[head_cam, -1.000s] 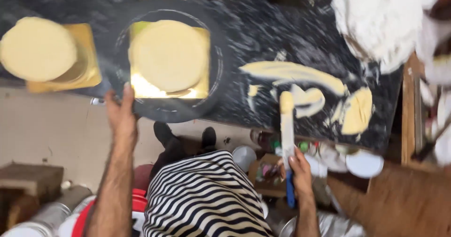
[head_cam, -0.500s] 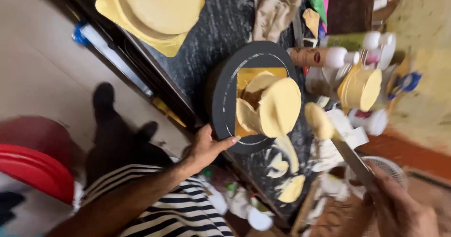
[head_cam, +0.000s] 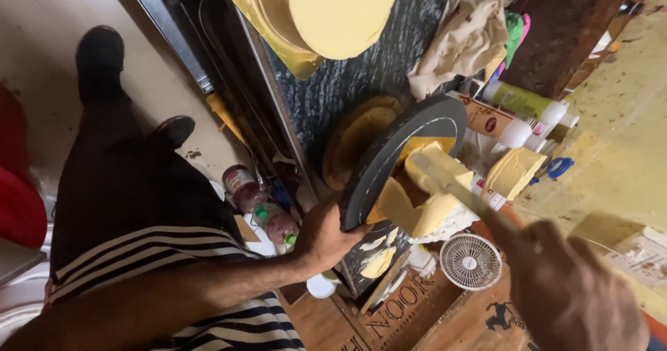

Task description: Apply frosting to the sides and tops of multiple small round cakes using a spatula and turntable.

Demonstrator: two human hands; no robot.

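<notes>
Cake on a tilted turntable, both hands at work

The left hand (head_cam: 325,236) clamps the rim of the dark turntable (head_cam: 389,158); the right hand (head_cam: 570,292) closes its grip on a spatula (head_cam: 455,190) pressed against the yellow cake (head_cam: 424,198) above the dark table (head_cam: 347,80).

We see soft, even daylight; the right hand (head_cam: 573,288) is motion-blurred, perhaps out of focus, edges stretched.
</notes>
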